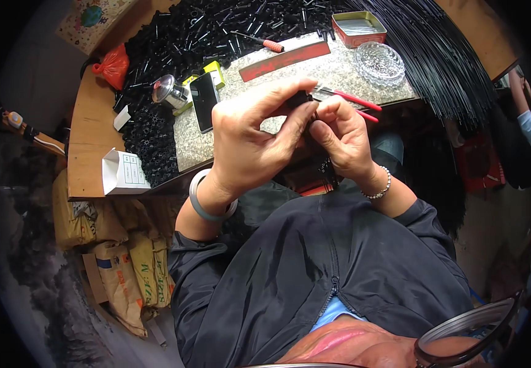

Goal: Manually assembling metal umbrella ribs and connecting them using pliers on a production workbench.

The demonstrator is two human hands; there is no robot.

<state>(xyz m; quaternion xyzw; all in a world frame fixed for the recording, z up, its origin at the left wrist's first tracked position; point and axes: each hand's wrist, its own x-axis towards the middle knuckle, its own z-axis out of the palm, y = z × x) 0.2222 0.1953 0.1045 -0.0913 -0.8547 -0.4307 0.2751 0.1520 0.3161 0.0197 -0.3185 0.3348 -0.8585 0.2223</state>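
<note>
Where our hands met: just over the near edge of the speckled worktop, we had a small black part, mostly hidden by our fingers.
Left hand: our thumb and forefinger were pinched together on the part, the other fingers curled behind.
Right hand: our thumb and fingertips looked clamped on the part's other end, though we could not make out the exact contact.
Black part: we judged it light and fairly stiff, likely plastic; its size and dark, smooth look suggested it could slip or twist between fingertips.
Where to hold: we thought its sides, near each end, suited a fingertip pinch; a gentle squeeze seemed enough, since any thin piece might bend or snap.
Red-handled tool: it lay on the worktop, just beyond our right fingers.
Glass dish: it stood farther back, near the red tin, which had thin pale pieces inside.
Phone: we had it lying left of our left hand.
Black heap: many loose dark pieces covered the far side, with long black rods to the right.
</note>
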